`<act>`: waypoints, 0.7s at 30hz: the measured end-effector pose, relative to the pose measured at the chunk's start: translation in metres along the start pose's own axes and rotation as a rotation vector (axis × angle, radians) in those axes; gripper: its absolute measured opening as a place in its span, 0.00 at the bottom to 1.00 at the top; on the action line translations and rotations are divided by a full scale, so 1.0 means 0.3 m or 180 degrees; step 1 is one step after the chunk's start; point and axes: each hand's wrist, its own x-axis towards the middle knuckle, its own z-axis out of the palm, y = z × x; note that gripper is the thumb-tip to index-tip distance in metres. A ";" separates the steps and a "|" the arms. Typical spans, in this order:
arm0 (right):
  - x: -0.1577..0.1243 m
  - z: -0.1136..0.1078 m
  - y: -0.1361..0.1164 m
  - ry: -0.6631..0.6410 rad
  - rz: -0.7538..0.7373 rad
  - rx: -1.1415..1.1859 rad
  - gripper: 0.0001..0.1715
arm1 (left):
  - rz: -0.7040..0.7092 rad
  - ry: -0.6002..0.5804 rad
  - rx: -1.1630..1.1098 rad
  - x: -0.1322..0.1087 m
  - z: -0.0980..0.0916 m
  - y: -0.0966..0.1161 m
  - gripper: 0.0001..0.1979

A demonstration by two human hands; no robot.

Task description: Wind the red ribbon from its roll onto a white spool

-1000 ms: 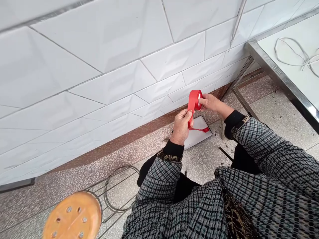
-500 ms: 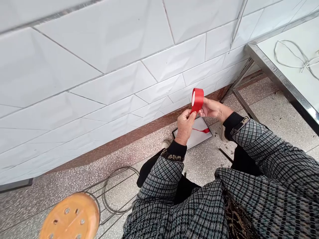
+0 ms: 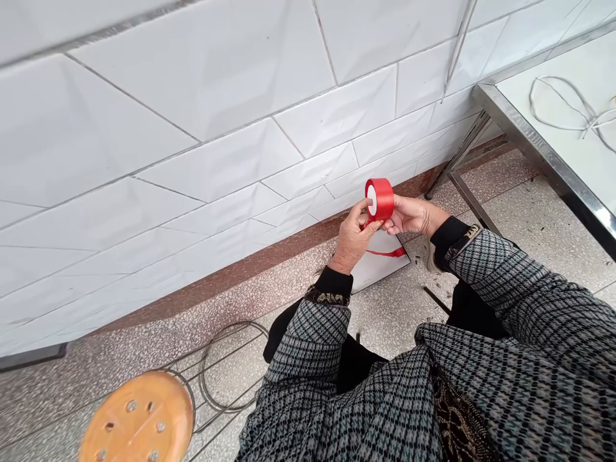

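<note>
A roll of red ribbon with a white core is held up between both hands. My left hand is closed at its lower left side, with fingers against the core and the thumb on the lower edge. My right hand grips the roll from the right, its fingers curled beneath it. Below them, a white board with a dark edge lies on the floor, partly hidden by my left hand and sleeve. A strip of red ribbon shows over that board.
An orange round stool with metal legs stands at the lower left. At the right is a metal-framed table with a white cable on it. White wall tiles rise beyond the speckled floor. A dark rod lies near my foot.
The ribbon roll has come down slightly and turned, so more of its white core shows. My left hand has shifted a little left, its fingers now at the core.
</note>
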 end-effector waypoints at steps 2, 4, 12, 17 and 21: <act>-0.004 -0.003 -0.002 0.0029 -0.0191 -0.0316 0.16 | -0.0134 -0.0068 -0.0372 0.001 0.003 0.002 0.25; -0.005 -0.015 -0.005 0.0121 -0.0617 -0.0685 0.11 | -0.0365 -0.0189 -0.0713 0.000 0.001 0.013 0.27; 0.026 -0.061 -0.008 0.0785 -0.1667 -0.2204 0.16 | -0.0980 -0.0505 -0.1057 -0.009 -0.031 0.063 0.29; 0.030 -0.054 -0.032 0.1801 -0.1653 -0.3223 0.09 | -0.0780 0.0302 -0.0612 -0.021 0.011 0.052 0.21; 0.023 -0.058 -0.049 0.2065 -0.1531 -0.3474 0.10 | -0.0614 0.0392 -0.0780 -0.033 0.032 0.067 0.21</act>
